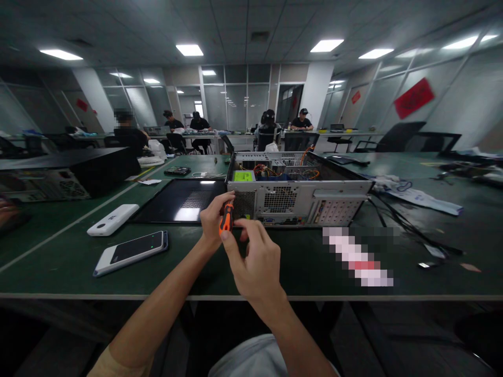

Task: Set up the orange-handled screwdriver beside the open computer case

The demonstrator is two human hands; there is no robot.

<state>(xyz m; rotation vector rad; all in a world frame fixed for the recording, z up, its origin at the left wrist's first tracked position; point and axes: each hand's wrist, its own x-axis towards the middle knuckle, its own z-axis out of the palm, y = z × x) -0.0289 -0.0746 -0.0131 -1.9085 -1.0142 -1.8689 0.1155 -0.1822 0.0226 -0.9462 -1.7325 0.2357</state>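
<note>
Head view: screwdriver (227, 220) near table edge (118, 296)

**Metal, plastic and matt green**

The case (298, 196) is bare grey sheet metal, perforated and dull. The screwdriver (227, 220) has a smooth orange and black handle. The bench (298, 262) is matt green. The panel (181, 201) is glossy black; the phone (131, 252) has shiny glass.

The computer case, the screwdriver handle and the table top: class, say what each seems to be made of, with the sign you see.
Computer case: probably bare sheet metal, dull grey, with punched vent grilles and slots.
Screwdriver handle, held between the left hand and the right hand: looks like orange and black plastic or rubber.
Table top: a dark green matte surface, perhaps a rubber mat; it shows only soft glare.
</note>
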